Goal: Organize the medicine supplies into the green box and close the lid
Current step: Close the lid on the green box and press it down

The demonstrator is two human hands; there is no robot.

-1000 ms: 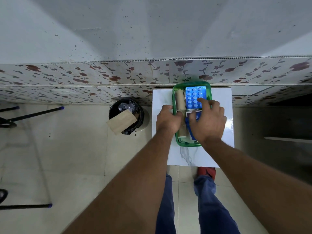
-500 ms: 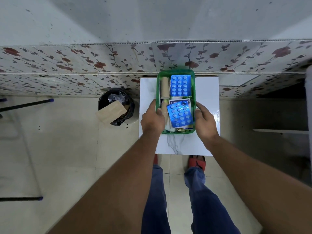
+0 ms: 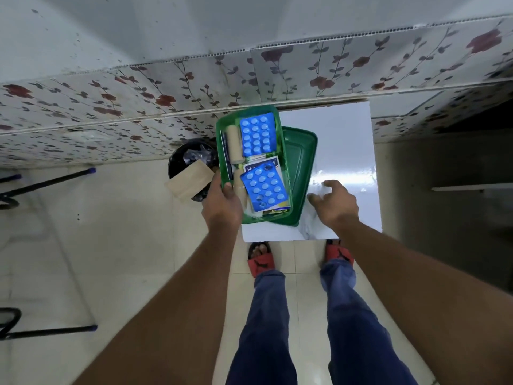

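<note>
The green box (image 3: 251, 162), packed with blister packs (image 3: 256, 134) and rolls, is gripped at its left wall by the left hand (image 3: 222, 207), partly over the table (image 3: 344, 151) edge. The lid (image 3: 299, 173) lies beneath and beside it. The right hand (image 3: 331, 202), fingers spread and empty, hovers near the lid. Closing step judged in hand: the lid must be lifted and seated.

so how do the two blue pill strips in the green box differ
The far blister strip looks full, every bubble raised; the near blister strip has a few pockets that look punched open. The far one lies roughly square to the green box; the near one sits tilted on top of a white packet. The far one sits beside a tan roll; the near one lies by the left hand. Both are blue with rows of round pills.
</note>
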